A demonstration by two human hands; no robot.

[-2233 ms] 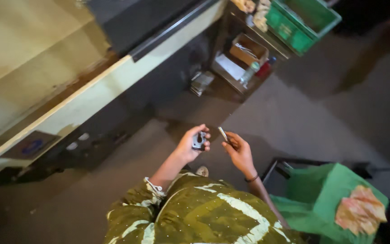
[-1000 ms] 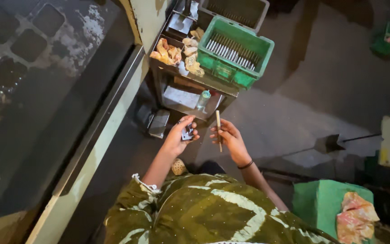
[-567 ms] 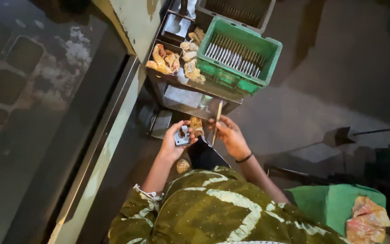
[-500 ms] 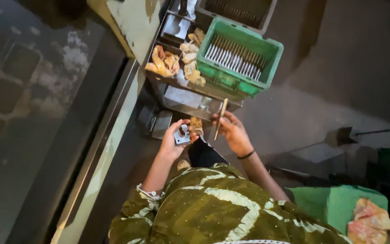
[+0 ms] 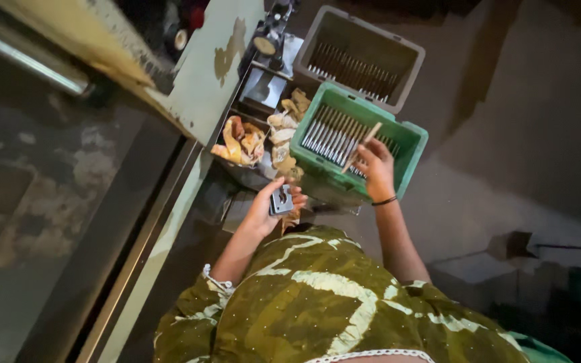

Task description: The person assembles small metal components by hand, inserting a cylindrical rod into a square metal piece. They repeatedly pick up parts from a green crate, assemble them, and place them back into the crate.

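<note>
Right hand (image 5: 376, 165), its grip grasping a thin metal rod (image 5: 362, 146) over the green crate (image 5: 411, 144) at 1 o'clock, left hand (image 5: 272, 205) clasping a small grey gauge block (image 5: 281, 199): a loosened pinch could drop the rod askew among the rows.

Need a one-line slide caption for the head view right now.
Right hand holds a thin metal rod over the green crate of rods; left hand grips a small grey gauge block.
</note>
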